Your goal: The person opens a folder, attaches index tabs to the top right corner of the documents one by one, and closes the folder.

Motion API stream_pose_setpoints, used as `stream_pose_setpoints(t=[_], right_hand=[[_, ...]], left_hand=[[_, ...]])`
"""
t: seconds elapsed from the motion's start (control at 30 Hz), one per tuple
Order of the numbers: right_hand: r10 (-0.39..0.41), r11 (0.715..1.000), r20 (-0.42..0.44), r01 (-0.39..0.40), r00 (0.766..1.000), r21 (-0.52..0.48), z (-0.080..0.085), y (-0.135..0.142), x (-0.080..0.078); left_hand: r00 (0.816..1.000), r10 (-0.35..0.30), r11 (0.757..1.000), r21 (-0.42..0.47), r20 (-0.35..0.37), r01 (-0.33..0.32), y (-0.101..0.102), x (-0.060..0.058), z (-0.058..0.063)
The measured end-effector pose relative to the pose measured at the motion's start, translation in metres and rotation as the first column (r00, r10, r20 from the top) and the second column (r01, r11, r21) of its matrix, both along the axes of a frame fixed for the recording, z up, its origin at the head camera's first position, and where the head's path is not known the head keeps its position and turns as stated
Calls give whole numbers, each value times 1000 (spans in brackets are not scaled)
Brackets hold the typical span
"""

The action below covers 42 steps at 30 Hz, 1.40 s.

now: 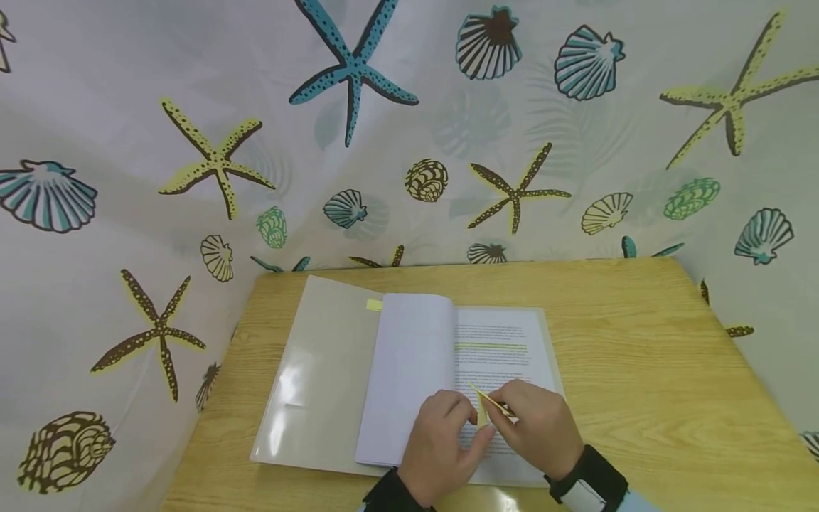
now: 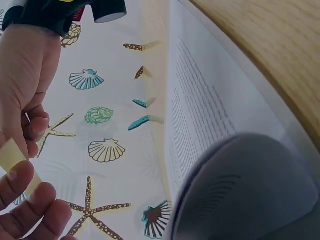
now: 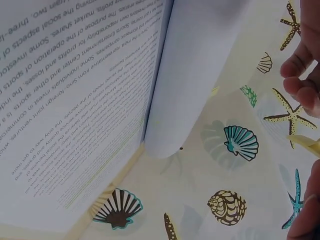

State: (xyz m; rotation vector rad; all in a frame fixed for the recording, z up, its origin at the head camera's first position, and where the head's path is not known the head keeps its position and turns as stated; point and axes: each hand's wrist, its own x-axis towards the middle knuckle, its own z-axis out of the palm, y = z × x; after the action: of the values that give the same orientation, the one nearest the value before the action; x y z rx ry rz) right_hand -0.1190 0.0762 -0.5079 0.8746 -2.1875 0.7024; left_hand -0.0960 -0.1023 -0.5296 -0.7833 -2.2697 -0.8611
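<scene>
An open booklet [image 1: 409,384] with printed pages lies on the table, its white leaf curling upward in the wrist views. Over the right-hand page, my right hand [image 1: 540,427] pinches a small yellow sticky-note pad [image 1: 498,404], seen nearly edge-on. A yellow sticky strip [image 1: 482,411] hangs below it, between the thumb and forefinger of my left hand [image 1: 441,444]. In the left wrist view, left fingertips [image 2: 40,197] overlap the pale yellow paper [image 2: 12,156]. Part of the yellow paper [image 3: 305,143] also shows at the right wrist view's edge.
A yellow tab [image 1: 374,305] sticks out from the leaves over the glossy left cover [image 1: 320,384]. One text line is highlighted yellow. The wooden table [image 1: 646,370] stretches to the right, and a shell-and-starfish cloth [image 1: 397,107] hangs behind and at both sides.
</scene>
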Motion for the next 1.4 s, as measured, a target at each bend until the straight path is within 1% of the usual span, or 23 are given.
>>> stream_pose_setpoints(t=[0.1, 0.2, 0.33, 0.43, 0.6, 0.7, 0.87, 0.93, 1.0, 1.07, 1.1, 1.13, 1.2, 1.23, 1.27, 1.3, 1.33, 1.4], right_hand=[[4, 1000, -34, -4, 999, 11, 0, -1, 0], [-5, 1000, -59, 6, 998, 24, -1, 0, -1], [-37, 998, -55, 40, 998, 48, -1, 4, -3], [-51, 997, -53, 53, 997, 48, -2, 6, -3], [-70, 997, -111, 74, 991, 27, -3, 11, -5], [-92, 995, -127, 95, 988, 20, -4, 15, -7], [-135, 990, -67, 137, 989, 35, -3, 25, -9], [-175, 983, -28, 176, 984, 46, -3, 31, -11], [-233, 972, 17, 233, 972, 39, -4, 39, -14], [-307, 952, 92, 306, 947, 29, -6, 50, -18], [-342, 939, 147, 343, 928, 25, -8, 56, -21], [-376, 925, 214, 380, 902, 21, -11, 62, -23], [-422, 898, 353, 439, 835, 35, -17, 77, -28], [-437, 887, 418, 459, 796, 52, -21, 84, -30], [-447, 877, 484, 474, 752, 74, -24, 91, -32], [-453, 872, 536, 480, 712, 99, -27, 98, -34], [-455, 869, 577, 478, 678, 124, -30, 105, -35], [-456, 870, 632, 463, 626, 168, -35, 117, -37]], left_hand=[[1000, -5, 1000, 6, -5, 5, 0, 0, 0], [1000, 4, 1000, 1, -18, -4, -1, -1, -1], [1000, 22, 1000, -5, -22, -22, -4, -2, -1], [999, 33, 999, -10, -9, -34, -6, -2, -2], [998, 50, 998, -27, 23, -49, -10, -1, -2], [998, 55, 998, -34, 38, -54, -12, -1, -3], [997, 61, 998, -34, 46, -59, -16, -1, -3], [997, 64, 998, -31, 47, -62, -19, 0, -3], [997, 64, 998, -21, 46, -63, -21, 0, -3], [996, 72, 997, -22, 52, -71, -23, 0, -4], [995, 76, 997, -23, 58, -75, -24, 0, -4], [995, 80, 997, -25, 65, -78, -24, 0, -5], [992, 90, 996, -31, 86, -88, -25, 0, -5], [991, 94, 995, -32, 98, -91, -26, 0, -6], [989, 96, 995, -32, 109, -93, -26, 0, -6], [989, 96, 995, -28, 114, -94, -26, 1, -6], [988, 96, 995, -25, 121, -94, -27, 1, -5], [986, 96, 995, -18, 133, -94, -28, 2, -5]])
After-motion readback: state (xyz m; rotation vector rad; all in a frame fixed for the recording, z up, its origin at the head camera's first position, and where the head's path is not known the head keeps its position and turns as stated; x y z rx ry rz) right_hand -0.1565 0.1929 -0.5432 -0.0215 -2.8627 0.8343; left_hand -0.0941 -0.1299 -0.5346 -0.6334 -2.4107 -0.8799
